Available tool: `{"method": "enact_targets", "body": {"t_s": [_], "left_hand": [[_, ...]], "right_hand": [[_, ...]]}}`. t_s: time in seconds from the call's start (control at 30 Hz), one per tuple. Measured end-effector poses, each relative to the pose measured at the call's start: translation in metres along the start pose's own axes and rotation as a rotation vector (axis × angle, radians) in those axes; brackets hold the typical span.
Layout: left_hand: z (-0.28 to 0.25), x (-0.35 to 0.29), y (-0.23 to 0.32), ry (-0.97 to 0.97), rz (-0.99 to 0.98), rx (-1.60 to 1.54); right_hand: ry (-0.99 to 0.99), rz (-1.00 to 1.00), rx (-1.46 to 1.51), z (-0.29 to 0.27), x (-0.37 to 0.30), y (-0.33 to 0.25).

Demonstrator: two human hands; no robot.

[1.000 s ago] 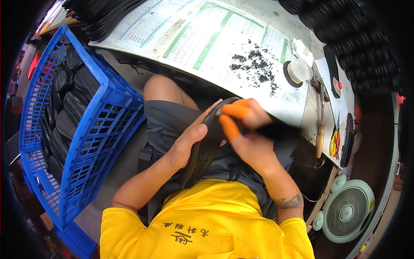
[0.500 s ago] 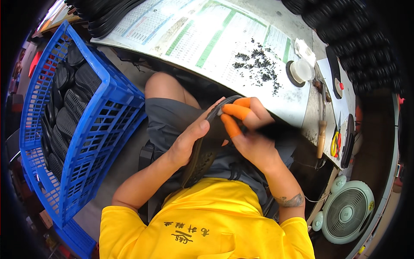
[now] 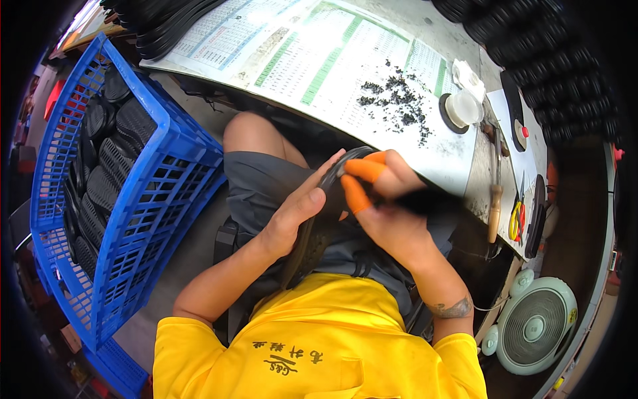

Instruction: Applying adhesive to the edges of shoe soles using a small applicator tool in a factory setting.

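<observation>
Printed white-green chart sheet [image 3: 312, 60] flat on table [image 3: 452, 153]

We look through one head-worn fisheye view, aimed steeply down from above the person's own yellow shirt [image 3: 319, 346] at six o'clock. Our left hand [image 3: 296, 216] and right hand [image 3: 385, 206] sit close, near centre. The blue crate [image 3: 143, 199] lies at nine o'clock, the table [image 3: 319, 60] curving across twelve, the fan [image 3: 535, 326] at four.
</observation>
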State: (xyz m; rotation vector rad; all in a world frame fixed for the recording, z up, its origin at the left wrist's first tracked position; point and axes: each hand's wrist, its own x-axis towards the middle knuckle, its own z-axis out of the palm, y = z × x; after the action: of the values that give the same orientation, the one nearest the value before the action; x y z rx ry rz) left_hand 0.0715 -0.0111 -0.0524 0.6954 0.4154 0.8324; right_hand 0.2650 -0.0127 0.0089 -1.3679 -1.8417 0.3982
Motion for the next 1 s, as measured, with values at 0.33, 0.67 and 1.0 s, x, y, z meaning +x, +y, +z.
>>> {"method": "enact_targets", "body": {"t_s": [0.33,0.67,1.0], "left_hand": [[-0.001,-0.003,-0.001,-0.001,-0.027,0.064],[-0.003,-0.003,-0.005,-0.020,0.034,0.136],[-0.002,-0.005,0.004,-0.075,-0.062,-0.097]], "right_hand": [[0.034,0.203,0.141,-0.008,0.007,0.018],[-0.108,-0.235,0.006,-0.016,0.005,-0.001],[0.073,0.298,-0.038,-0.060,0.002,0.040]]}}
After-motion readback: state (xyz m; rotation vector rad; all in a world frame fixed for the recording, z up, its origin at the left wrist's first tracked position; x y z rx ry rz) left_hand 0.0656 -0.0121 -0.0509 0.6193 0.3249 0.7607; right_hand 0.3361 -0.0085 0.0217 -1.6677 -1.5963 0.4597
